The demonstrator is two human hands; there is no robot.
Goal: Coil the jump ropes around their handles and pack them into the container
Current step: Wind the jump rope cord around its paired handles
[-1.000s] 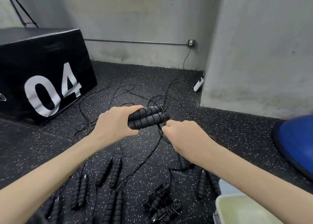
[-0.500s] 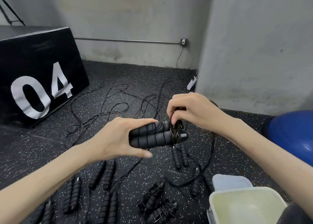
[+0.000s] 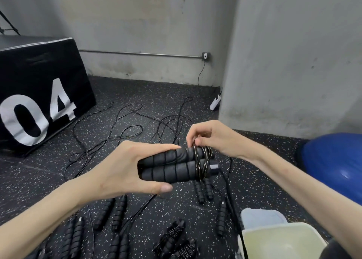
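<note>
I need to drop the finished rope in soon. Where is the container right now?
In the head view, the container sits on the floor at the bottom right, below the right hand, with the blue ball behind it.

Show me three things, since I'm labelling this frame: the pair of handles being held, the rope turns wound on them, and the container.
pair of handles [image 3: 172,167]: head view, on the ribbed foam grip.
rope turns [image 3: 203,160]: head view, on the coiled band.
container [image 3: 282,232]: head view, on its far rim.
</note>
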